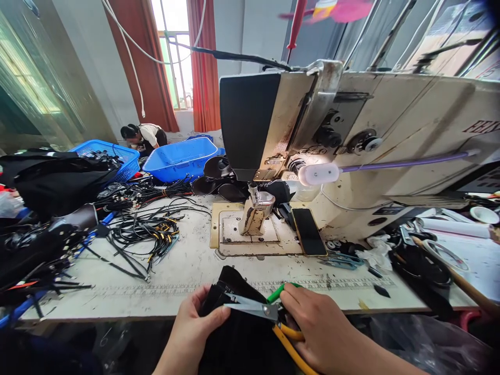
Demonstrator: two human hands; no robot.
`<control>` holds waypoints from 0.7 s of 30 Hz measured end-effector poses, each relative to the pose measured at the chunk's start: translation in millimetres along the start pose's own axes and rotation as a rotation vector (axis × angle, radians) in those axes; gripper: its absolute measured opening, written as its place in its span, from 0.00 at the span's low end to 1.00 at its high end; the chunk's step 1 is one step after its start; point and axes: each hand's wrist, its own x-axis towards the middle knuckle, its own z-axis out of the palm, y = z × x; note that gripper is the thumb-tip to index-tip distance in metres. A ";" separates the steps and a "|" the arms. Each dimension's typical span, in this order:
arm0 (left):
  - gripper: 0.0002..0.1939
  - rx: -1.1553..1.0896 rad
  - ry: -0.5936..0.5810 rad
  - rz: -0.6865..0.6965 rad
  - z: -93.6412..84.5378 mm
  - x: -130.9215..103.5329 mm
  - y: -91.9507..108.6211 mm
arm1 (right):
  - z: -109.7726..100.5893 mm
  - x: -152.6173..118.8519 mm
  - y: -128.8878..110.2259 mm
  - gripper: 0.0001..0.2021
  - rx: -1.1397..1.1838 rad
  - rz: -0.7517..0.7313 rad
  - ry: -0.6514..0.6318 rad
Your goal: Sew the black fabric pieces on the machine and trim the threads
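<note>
A black fabric piece (238, 346) is gripped by the left hand (195, 320) at the front edge of the worktable (195, 260), before the post-bed sewing machine (359, 112). Scissors (267, 311) with green and orange handles are grasped by the right hand (314, 323); their parted blades are held over the fabric.

On my feed I see a sewing workshop. An industrial sewing machine (410, 122), heaped black cords (142, 234), blue bins (177, 165) and a bent-over worker (152, 136) tell me so.
</note>
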 end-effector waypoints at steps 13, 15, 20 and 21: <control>0.26 0.046 -0.008 0.039 0.7 -0.7 -2.4 | -5.8 1.2 0.7 0.13 0.039 -0.041 -0.091; 0.26 0.047 -0.020 0.027 0.1 0.2 -1.6 | -7.4 1.9 0.9 0.13 0.066 -0.040 -0.115; 0.25 0.034 -0.052 0.012 -2.4 4.0 -2.6 | -6.3 3.7 -0.3 0.13 0.087 -0.025 -0.127; 0.25 0.032 -0.060 0.012 -3.0 4.6 -3.2 | -4.3 3.3 -0.8 0.13 0.082 -0.017 -0.120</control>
